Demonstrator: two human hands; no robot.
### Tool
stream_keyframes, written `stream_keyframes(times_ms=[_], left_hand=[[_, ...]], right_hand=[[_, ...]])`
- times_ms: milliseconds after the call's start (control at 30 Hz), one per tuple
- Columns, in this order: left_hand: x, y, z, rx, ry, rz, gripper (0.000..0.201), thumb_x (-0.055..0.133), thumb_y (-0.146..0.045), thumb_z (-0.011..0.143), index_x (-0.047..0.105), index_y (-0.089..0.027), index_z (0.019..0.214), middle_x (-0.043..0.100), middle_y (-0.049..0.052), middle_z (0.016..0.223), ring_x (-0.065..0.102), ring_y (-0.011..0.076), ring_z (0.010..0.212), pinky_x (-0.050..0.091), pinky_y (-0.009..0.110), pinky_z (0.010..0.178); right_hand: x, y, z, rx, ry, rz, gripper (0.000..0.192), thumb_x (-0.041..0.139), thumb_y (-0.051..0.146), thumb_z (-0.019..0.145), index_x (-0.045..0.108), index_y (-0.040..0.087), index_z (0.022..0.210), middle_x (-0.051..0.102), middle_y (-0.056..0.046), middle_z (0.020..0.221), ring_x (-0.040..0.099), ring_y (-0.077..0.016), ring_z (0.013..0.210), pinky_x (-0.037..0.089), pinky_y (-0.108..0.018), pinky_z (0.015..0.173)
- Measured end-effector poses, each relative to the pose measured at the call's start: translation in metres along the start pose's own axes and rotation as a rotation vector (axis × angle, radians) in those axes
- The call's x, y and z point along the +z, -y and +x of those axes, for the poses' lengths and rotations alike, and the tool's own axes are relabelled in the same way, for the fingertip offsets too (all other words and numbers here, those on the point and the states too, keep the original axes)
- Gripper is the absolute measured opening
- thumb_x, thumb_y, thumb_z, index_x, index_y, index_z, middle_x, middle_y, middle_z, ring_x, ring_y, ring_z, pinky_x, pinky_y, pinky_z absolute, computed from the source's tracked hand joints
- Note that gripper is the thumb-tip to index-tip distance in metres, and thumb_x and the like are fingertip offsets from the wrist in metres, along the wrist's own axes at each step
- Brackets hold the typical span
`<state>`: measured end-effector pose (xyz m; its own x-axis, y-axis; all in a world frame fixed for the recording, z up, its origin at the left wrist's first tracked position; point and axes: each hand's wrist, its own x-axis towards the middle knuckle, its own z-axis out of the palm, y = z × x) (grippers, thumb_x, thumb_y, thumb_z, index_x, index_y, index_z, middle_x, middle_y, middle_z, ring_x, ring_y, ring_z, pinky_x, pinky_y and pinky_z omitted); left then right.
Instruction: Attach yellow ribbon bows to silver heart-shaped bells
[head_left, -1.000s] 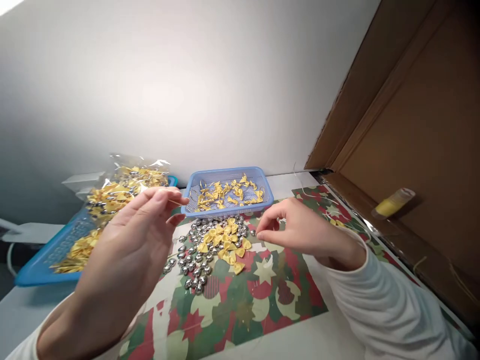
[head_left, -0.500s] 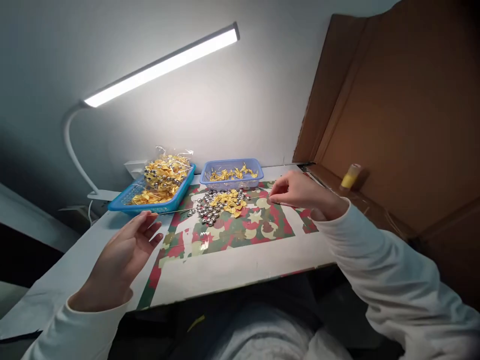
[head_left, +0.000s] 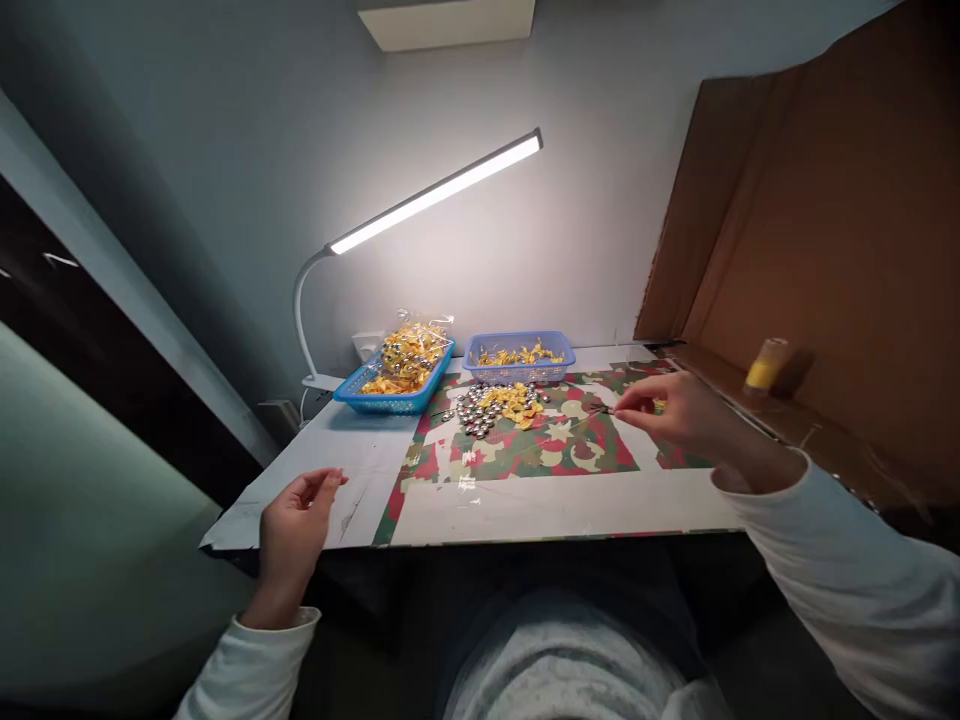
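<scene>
My left hand (head_left: 296,520) is raised over the front left of the table, thumb and fingertips pinched together. Whatever it pinches is too fine to make out. Over the right side of the patterned sheet (head_left: 570,450), my right hand (head_left: 671,412) pinches a small, thin dark piece (head_left: 602,408) at its fingertips; its kind cannot be told. A faint thin line seems to run from there toward the left. Between the hands, farther back, lies a pile of shiny silver beads (head_left: 476,412) mixed with small yellow petal-like pieces (head_left: 517,403).
A blue basket (head_left: 386,403) at the back left holds yellow pieces and a clear bag (head_left: 412,345). Behind the pile stands a purple-blue basket (head_left: 517,372) with more yellow pieces. A lamp (head_left: 442,190) hangs above. Cardboard (head_left: 810,220) and a yellow-and-clear container (head_left: 765,366) are at the right.
The view has shifted, showing more on the left. My left hand has drawn back toward the table's front left, its fingers now closer together. My right hand stays pinched at the right.
</scene>
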<state>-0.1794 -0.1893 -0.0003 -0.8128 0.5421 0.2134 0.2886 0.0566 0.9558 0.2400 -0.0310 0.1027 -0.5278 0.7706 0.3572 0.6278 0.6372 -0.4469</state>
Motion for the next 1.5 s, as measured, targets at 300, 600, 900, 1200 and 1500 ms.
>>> stream_keyframes(times_ms=[300,600,900,1200,1500], left_hand=[[-0.003,0.037,-0.020,0.521,-0.016,0.656,0.024,0.050,-0.039,0.084,0.064,-0.021,0.075,0.072,0.010,0.090,0.062,0.0298,0.093,0.045,0.044,0.088],[-0.005,0.041,-0.026,0.401,-0.003,0.680,0.024,0.052,-0.038,0.082,0.067,-0.021,0.075,0.071,0.011,0.102,0.059,0.0327,0.104,0.040,0.050,0.094],[-0.010,0.044,-0.020,0.424,0.021,0.685,0.024,0.053,-0.039,0.081,0.067,-0.021,0.075,0.071,0.011,0.102,0.060,0.0316,0.103,0.041,0.049,0.093],[-0.023,0.046,-0.010,0.596,0.055,0.649,0.024,0.053,-0.041,0.083,0.064,-0.021,0.077,0.070,0.012,0.100,0.063,0.0299,0.099,0.043,0.047,0.094],[0.000,0.014,0.014,0.686,0.451,0.758,0.030,0.051,-0.044,0.081,0.070,-0.024,0.094,0.070,0.008,0.110,0.061,0.0297,0.105,0.045,0.044,0.094]], right_hand=[[0.055,-0.082,-0.031,0.058,-0.011,0.009,0.029,0.059,0.048,0.077,0.073,0.023,0.072,0.074,-0.007,0.079,0.067,-0.0238,0.074,0.051,-0.036,0.068],[0.070,-0.111,-0.043,0.089,0.024,0.034,0.034,0.058,0.055,0.076,0.075,0.025,0.073,0.072,-0.009,0.084,0.066,-0.0255,0.077,0.054,-0.038,0.067],[0.071,-0.120,-0.052,0.078,0.011,0.017,0.032,0.058,0.056,0.076,0.074,0.028,0.070,0.073,-0.007,0.083,0.067,-0.0293,0.079,0.053,-0.043,0.070],[0.066,-0.101,-0.057,0.055,0.028,0.011,0.030,0.056,0.046,0.080,0.073,0.024,0.070,0.072,-0.007,0.085,0.065,-0.0266,0.091,0.050,-0.041,0.086],[0.068,-0.100,-0.060,0.062,0.002,0.039,0.027,0.057,0.043,0.081,0.074,0.023,0.071,0.071,-0.007,0.088,0.064,-0.0251,0.091,0.049,-0.040,0.089]])
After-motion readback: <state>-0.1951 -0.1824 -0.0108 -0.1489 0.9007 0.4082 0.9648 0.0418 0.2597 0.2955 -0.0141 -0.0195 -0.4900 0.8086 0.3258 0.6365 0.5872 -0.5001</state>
